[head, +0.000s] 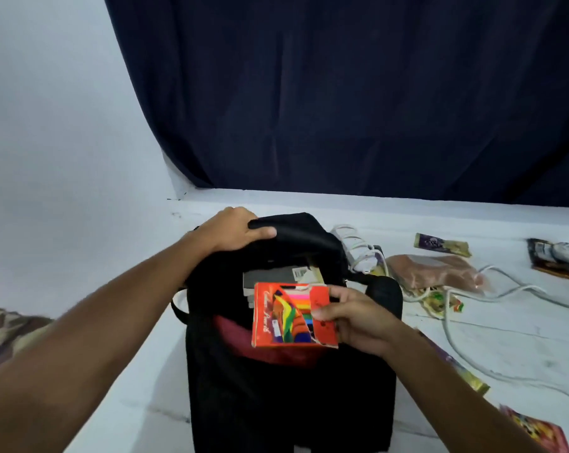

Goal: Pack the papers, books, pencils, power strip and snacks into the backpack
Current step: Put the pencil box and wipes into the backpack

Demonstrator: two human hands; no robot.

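Note:
A black backpack [286,397] stands on the white surface with its main compartment open, showing a red lining and the tops of books or papers [273,277] inside. My left hand [235,232] grips the backpack's top back edge. My right hand [355,320] pinches a red box of coloured pencils [283,317] by its right side, just above the opening. A white power strip [358,250] lies behind the bag on the right, its cable [453,335] trailing across the surface. Snack packets lie to the right: a clear bag of brown snack [436,271] and a purple-and-gold packet [441,245].
More packets lie at the far right [557,258], along my right forearm [456,367] and at the bottom right corner [534,431]. A dark blue curtain [342,93] hangs behind. A white wall is on the left, with patterned fabric [5,331] at the left edge.

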